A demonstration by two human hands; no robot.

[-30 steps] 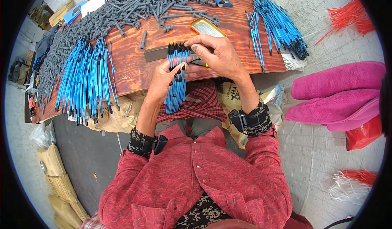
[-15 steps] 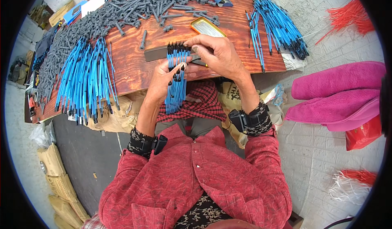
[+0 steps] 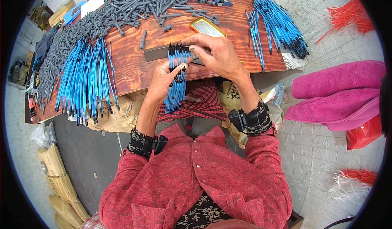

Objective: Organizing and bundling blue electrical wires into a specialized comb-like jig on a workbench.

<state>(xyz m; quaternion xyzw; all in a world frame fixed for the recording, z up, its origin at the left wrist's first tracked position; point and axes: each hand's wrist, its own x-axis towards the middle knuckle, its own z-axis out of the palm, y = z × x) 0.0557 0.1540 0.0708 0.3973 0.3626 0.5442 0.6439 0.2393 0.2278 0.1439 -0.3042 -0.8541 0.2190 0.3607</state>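
Observation:
My left hand grips a bundle of blue tubes with black tips, which hangs down over the front edge of the wooden table. My right hand is closed over the top of the same bundle, fingertips pinching at the black tips. A dark flat bar lies across the table right behind the hands. Both wrists wear black bands.
A large fan of blue tubes lies on the table's left, another pile of blue tubes on its right. Grey plastic connectors cover the back. A yellow-rimmed tin sits behind my right hand. Pink cushions lie to the right on the floor.

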